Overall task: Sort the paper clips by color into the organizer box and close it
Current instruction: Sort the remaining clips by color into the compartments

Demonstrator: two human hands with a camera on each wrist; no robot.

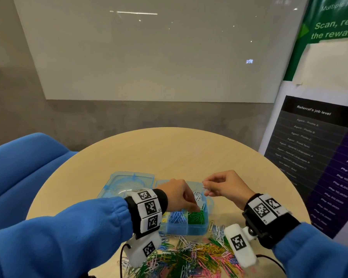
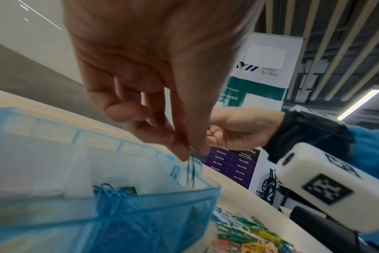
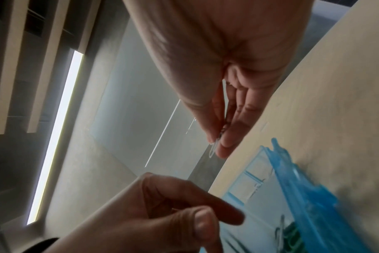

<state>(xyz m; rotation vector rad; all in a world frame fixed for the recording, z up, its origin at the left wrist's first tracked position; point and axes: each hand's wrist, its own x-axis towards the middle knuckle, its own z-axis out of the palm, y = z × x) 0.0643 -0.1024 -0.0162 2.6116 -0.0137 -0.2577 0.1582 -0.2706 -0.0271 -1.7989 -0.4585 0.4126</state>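
Head view: sorting is mid-way. Left hand (image 1: 179, 194) pinches green clips (image 1: 203, 207) over the green section of the organizer box (image 1: 189, 227). Right hand (image 1: 223, 184) pinches a white clip (image 1: 205, 186) above the white section. Mixed pile (image 1: 189, 255) sits on the counter (image 1: 169, 149), lid (image 1: 127, 182) open.

Left wrist view: fingers (image 2: 180, 150) hold the green clips hanging long axis down.

Right wrist view: white clip points down past the fingertips (image 3: 222, 150).

Next, likely: release both, then regrab from the pile.
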